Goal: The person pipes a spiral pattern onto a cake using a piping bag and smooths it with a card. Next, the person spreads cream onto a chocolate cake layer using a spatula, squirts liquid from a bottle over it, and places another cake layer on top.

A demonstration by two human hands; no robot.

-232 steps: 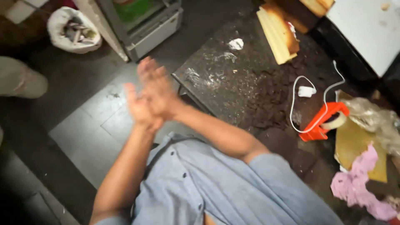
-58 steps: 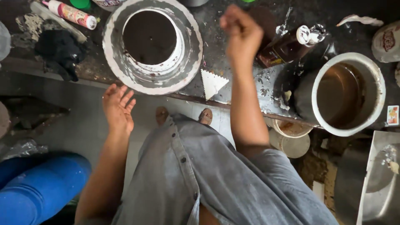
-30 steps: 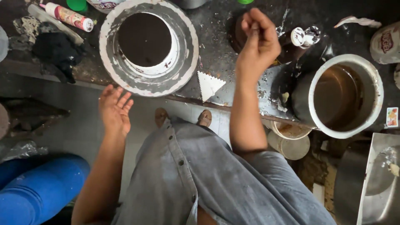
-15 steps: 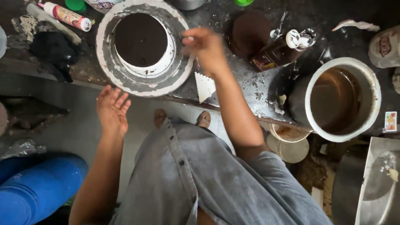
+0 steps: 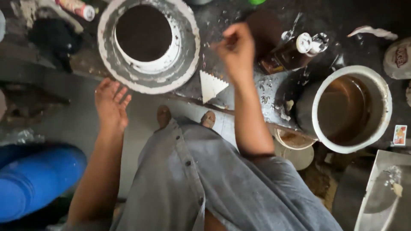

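Note:
My right hand (image 5: 234, 49) hovers over the dark, spattered counter (image 5: 257, 96) with its fingers curled into a pinch; I cannot see anything in it. It is between a round white-crusted ring pan (image 5: 188, 51) with a dark centre and a dark brown disc (image 5: 265, 30). A white triangular toothed scraper (image 5: 212, 85) lies just below it. My left hand (image 5: 110, 105) hangs open, fingers spread, off the counter's front edge, just below the pan's rim.
A brown bottle (image 5: 291, 53) with a white cap lies right of my right hand. A large white bucket (image 5: 319, 98) holds brown liquid. A blue object (image 5: 38, 179) is at lower left, a metal tray (image 5: 381, 196) at lower right. My sandalled feet (image 5: 162, 117) are on the grey floor.
My right hand went left from the brown disc to the pan's right rim, then came back a little to the right. My left hand has stayed open by the counter edge.

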